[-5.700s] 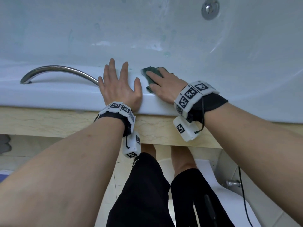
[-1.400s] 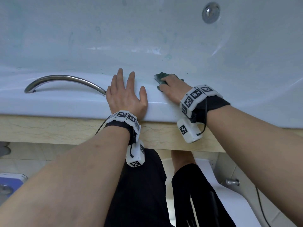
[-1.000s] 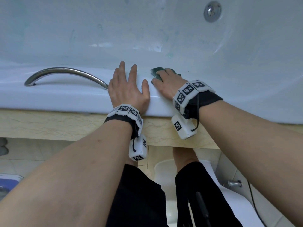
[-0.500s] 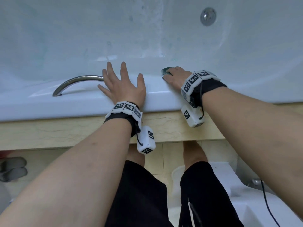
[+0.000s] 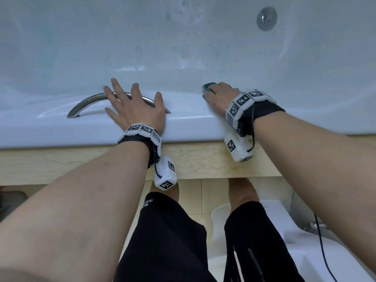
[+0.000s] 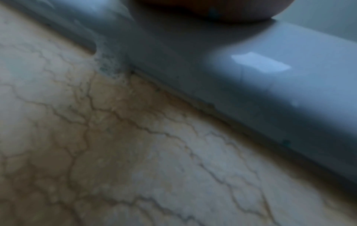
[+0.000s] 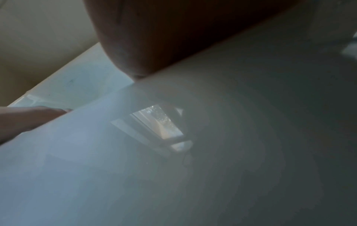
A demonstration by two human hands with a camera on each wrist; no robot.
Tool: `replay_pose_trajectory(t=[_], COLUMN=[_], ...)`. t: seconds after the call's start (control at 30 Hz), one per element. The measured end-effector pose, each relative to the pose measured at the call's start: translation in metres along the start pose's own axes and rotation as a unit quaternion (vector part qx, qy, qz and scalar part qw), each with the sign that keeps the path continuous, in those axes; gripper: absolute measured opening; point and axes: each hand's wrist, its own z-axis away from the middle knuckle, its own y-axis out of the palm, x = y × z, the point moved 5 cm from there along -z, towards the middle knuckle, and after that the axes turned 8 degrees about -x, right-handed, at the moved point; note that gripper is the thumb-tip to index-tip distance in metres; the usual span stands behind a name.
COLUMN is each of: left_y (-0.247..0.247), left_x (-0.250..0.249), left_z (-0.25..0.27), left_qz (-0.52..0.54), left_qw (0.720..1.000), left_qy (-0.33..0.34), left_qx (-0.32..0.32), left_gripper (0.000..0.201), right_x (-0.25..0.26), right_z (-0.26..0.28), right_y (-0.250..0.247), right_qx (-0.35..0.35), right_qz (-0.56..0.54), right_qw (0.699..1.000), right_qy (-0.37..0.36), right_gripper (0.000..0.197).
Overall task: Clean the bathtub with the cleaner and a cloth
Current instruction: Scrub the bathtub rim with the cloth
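Observation:
The white bathtub [image 5: 189, 123] fills the upper half of the head view, with streaks of wet residue on its inner wall. My left hand [image 5: 134, 106] lies flat on the rim with its fingers spread across the chrome grab handle [image 5: 85, 103]. My right hand [image 5: 219, 96] is further right, at the rim's inner edge. Its fingers are curled over a dark green cloth [image 5: 208, 87], of which only a small corner shows past the fingertips. The left wrist view shows the rim's outer face [image 6: 270, 76]. The right wrist view shows my palm [image 7: 173, 38] on glossy rim. No cleaner bottle is in view.
A round chrome fitting [image 5: 266, 18] sits on the tub's far wall at upper right. Below the rim runs a beige marble ledge [image 5: 203, 159]. My legs in black shorts stand on the tiled floor, beside a white fixture [image 5: 305, 251] and a black cable [image 5: 323, 251].
My left hand has slid left along the rim onto the grab handle. My right hand has carried the cloth toward the rim's inner edge, so the hands are further apart.

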Motion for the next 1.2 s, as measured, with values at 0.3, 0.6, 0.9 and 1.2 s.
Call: replay_pose_trajectory(t=[0.3,0.6,0.9,1.2], left_y=[-0.004,-0.005,-0.004,-0.005], left_x=[0.0,-0.002,-0.002,-0.002], left_z=[0.001,-0.003,-0.006,-0.007], left_qz=[0.012,-0.002,-0.012,-0.007], left_qw=[1.0,1.0,0.999,0.999], left_qy=[0.002,0.012,0.012,0.013], left_qx=[-0.012,0.015,0.033,0.037], left_gripper=[0.056,0.057,0.059,0.058], right_x=[0.002,0.0,0.037,0.01], right_z=[-0.006,-0.013,-0.034,-0.023], right_y=[0.003,0.005,0.007,-0.005], right_qx=[0.019,0.078,0.107,0.166], right_qz=[-0.022,-0.068,-0.088,-0.05], right_qw=[1.0,0.994,0.989,0.985], right_qy=[0.006,0.04,0.054,-0.02], right_gripper=[0.043,0.048,0.055,0.046])
